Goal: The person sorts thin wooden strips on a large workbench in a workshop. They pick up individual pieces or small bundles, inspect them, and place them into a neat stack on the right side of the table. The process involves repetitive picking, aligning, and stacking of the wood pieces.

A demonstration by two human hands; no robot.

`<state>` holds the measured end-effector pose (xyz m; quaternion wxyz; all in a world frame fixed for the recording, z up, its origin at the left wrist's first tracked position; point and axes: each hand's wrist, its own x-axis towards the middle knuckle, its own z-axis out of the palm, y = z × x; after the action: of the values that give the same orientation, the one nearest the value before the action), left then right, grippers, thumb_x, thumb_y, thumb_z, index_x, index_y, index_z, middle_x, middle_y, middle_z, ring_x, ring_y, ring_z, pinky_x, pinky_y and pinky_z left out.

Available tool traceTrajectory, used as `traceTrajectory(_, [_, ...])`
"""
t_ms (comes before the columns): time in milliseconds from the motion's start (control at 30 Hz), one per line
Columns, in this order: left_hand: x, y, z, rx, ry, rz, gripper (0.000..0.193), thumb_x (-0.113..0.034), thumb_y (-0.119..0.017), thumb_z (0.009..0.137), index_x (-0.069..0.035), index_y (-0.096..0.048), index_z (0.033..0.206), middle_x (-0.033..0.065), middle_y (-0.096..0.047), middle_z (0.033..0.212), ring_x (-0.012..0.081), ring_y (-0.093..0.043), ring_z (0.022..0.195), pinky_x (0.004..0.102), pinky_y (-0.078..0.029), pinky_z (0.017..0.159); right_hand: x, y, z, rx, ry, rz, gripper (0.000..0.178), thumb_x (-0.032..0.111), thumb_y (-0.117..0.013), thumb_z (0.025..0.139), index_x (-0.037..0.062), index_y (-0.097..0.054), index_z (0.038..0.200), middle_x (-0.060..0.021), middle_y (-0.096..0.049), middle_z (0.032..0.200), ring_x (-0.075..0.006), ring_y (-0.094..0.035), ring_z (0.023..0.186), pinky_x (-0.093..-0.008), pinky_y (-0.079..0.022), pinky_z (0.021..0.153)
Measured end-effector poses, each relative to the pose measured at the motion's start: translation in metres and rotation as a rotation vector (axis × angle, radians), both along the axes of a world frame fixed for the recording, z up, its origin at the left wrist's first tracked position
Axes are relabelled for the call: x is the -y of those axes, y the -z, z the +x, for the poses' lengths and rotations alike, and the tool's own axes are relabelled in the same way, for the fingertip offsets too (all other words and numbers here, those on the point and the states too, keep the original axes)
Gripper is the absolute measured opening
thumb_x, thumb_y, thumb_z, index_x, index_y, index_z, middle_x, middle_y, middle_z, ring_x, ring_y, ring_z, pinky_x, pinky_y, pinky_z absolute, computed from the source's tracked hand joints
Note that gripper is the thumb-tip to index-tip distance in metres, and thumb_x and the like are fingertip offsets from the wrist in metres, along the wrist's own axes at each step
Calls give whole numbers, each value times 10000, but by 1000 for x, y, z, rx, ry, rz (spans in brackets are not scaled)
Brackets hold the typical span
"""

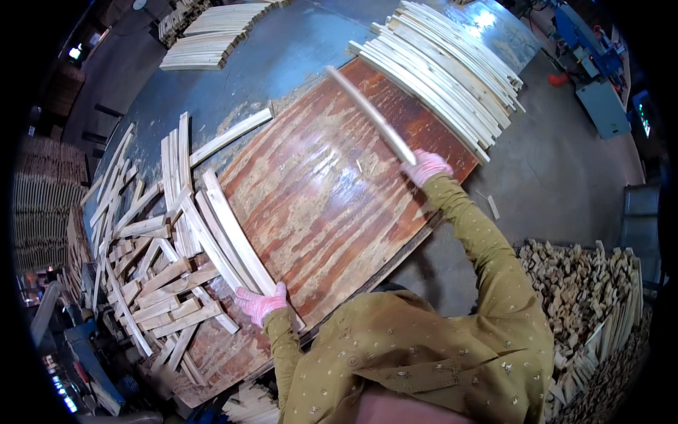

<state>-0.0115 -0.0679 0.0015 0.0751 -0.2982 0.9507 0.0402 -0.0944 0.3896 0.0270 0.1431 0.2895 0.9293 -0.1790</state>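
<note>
My right hand [427,167], in a pink-and-white glove, is closed around the near end of a long wooden strip [371,113]. That strip slants away to the far left above the stained wooden board [311,198]. My left hand [261,302], gloved the same way, grips the near ends of a few long pale strips [236,230] along the board's left part. Its thumb is on their right side and its fingers are on their left.
A jumbled heap of wooden pieces [162,297] covers the left side. Rows of strips [441,60] lie at the board's far right edge, and more strips [212,35] at the far left. A big stack of wood [579,304] stands at right, near a blue-grey machine [600,106].
</note>
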Motion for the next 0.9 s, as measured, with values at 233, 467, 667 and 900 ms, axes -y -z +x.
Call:
traceTrajectory(233, [7,18,17,-21,-158,146,1130,-327,-818,634,-85,-135,1502,244,-412,1390,401,-449,1256,461,-396,1050,-156,29,-6,-297,-42,496,795,477,-699,773,34,-425,1374,-200,-583,1240,-359,-568,1126,-434,-446,968])
traceTrajectory(467, [41,31,39,-206,-119,481,1000,-349,-816,649,12,-284,1415,257,-534,1255,392,-547,1144,443,-457,964,-79,36,-16,-478,-167,346,825,398,-711,793,34,-340,1434,-207,-530,1310,-352,-493,1221,-444,-357,1067])
traceTrajectory(667, [-7,-22,-9,118,-245,2422,775,-448,-686,807,6,-404,1368,214,-553,1211,373,-585,1056,508,-541,859,145,63,22,-457,-154,-1117,491,258,-674,898,25,-522,1302,-110,-614,1171,-212,-581,1079,-340,-479,956])
traceTrajectory(900, [-35,7,-3,-1,-466,2039,535,-299,-647,895,58,-512,1270,175,-632,1153,278,-640,1011,424,-523,900,246,50,-7,-4,98,-1604,589,306,-725,838,-36,-531,1277,-138,-619,1203,-236,-597,1079,-317,-446,971])
